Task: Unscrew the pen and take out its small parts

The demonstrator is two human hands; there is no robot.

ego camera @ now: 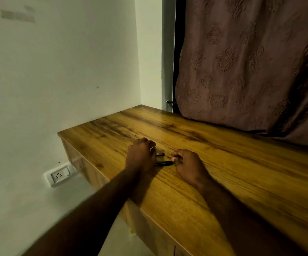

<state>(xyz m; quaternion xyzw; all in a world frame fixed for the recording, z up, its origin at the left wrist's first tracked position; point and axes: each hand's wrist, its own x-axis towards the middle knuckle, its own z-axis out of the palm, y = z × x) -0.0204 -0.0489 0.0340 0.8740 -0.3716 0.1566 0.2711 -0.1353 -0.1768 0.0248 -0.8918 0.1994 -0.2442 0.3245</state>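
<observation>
Near the bench's left edge, a black pen lies between the hands (both curled): left hand beside it, right hand pinching its tip.

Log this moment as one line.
left hand: curled by small dark piece | right hand: pinches black pen | surface: wooden desk

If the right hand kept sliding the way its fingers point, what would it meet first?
The right hand points left along the wooden tabletop. It seems to pinch the slim black object already; beyond that, the left hand comes first. Depth between them is unclear.
</observation>
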